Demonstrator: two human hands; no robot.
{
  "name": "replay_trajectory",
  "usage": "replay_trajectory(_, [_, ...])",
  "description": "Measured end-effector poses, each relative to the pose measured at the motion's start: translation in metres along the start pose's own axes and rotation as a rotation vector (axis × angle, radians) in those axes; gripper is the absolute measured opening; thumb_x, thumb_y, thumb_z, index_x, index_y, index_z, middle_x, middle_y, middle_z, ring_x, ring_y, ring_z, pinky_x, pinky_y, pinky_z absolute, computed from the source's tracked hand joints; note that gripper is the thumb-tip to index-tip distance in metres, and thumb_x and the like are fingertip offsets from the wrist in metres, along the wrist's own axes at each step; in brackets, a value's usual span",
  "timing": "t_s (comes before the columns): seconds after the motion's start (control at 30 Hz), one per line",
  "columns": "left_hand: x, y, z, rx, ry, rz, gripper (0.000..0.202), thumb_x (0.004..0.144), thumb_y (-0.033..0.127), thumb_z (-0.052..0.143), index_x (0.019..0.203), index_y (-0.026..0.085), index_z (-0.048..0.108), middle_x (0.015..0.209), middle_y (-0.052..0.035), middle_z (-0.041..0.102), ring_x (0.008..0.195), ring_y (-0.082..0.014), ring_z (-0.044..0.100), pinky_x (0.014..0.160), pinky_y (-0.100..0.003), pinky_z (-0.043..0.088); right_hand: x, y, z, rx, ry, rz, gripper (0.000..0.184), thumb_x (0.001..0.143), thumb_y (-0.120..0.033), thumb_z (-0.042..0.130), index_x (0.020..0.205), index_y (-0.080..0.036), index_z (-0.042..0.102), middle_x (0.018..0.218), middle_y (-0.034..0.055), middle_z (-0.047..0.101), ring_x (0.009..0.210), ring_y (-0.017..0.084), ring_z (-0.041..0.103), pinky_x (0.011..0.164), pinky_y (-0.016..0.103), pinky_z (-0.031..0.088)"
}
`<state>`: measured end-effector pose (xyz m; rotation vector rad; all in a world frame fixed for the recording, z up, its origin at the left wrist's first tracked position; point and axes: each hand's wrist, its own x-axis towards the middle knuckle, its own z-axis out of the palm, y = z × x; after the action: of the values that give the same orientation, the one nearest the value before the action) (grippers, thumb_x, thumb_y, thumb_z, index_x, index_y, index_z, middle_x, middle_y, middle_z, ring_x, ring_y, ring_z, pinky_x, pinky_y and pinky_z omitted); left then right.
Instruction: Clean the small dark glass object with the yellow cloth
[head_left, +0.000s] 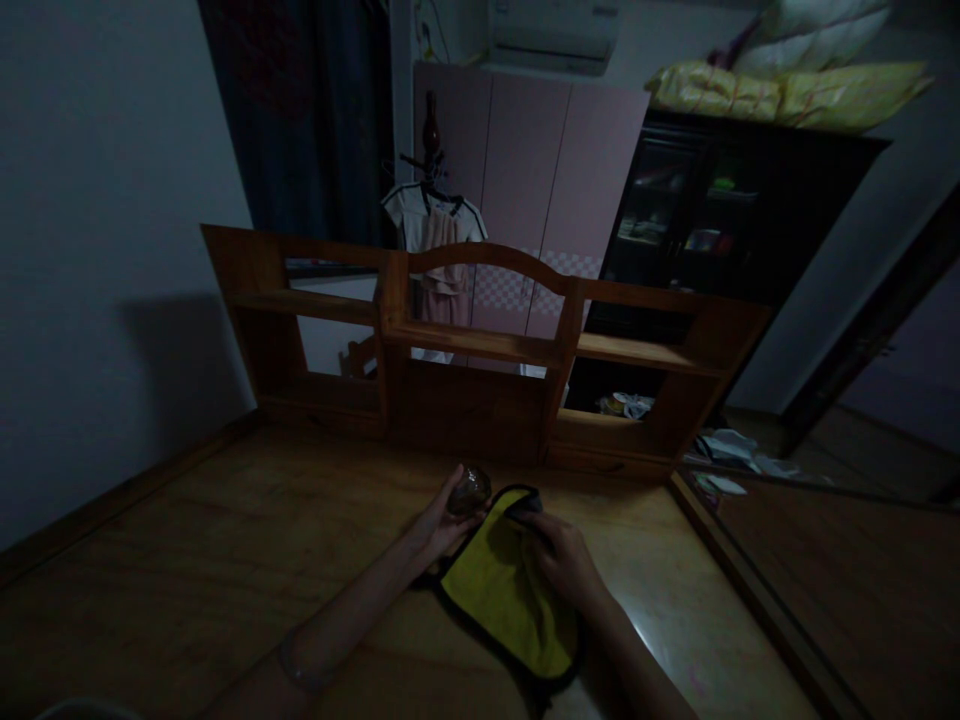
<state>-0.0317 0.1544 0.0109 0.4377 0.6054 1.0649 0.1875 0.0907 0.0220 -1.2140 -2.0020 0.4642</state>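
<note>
A small, dark, glossy round object (471,490) was found just below the centre of the frame, raised above a bare wooden bed board (300,560); its exact kind could not be told in the dim light. The left hand (431,530) gripped it, thumb on the upper side and fingers beneath, and a bracelet (300,670) circled that forearm at lower left. Just right of the object hung a yellow cloth (502,590) with black edging — its upper corner folded over to a grey reverse. The right hand (562,560) pinched the cloth near that fold; whether cloth and object touched could not be told. Across the middle of the frame stood a wooden headboard (480,342) with open shelves. Behind it, a pink wardrobe (525,150) occupied the upper centre — a black cabinet (780,220) the upper right.
</note>
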Motion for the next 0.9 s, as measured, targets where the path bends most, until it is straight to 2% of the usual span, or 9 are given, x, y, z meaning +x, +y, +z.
replay_trajectory(0.13, [0.0017,-0.0005,-0.0016,0.001,0.003,-0.007,0.045,0.078,0.043,0.066,0.105,0.008,0.060,0.102,-0.0185,0.067,0.087,-0.0252,0.068,0.077,-0.034,0.057,-0.0007,0.0025,0.0008,-0.005,-0.012,0.004,0.051,0.072,-0.002,0.046,0.115,-0.024,0.063,0.112,0.0046,0.067,0.103,0.021,0.062,0.090,0.035,0.047])
replay_trajectory(0.9, [0.0009,-0.0003,0.0006,0.026,0.014,0.002,0.046,0.077,0.044,0.066,0.106,0.008,0.059,0.099,-0.0180,0.068,0.084,-0.0244,0.069,0.075,-0.034,0.058,-0.0008,0.0034,0.0022,-0.048,-0.012,0.030,0.046,0.073,-0.005,0.047,0.110,-0.023,0.065,0.108,0.0056,0.068,0.100,0.022,0.062,0.089,0.035,0.047])
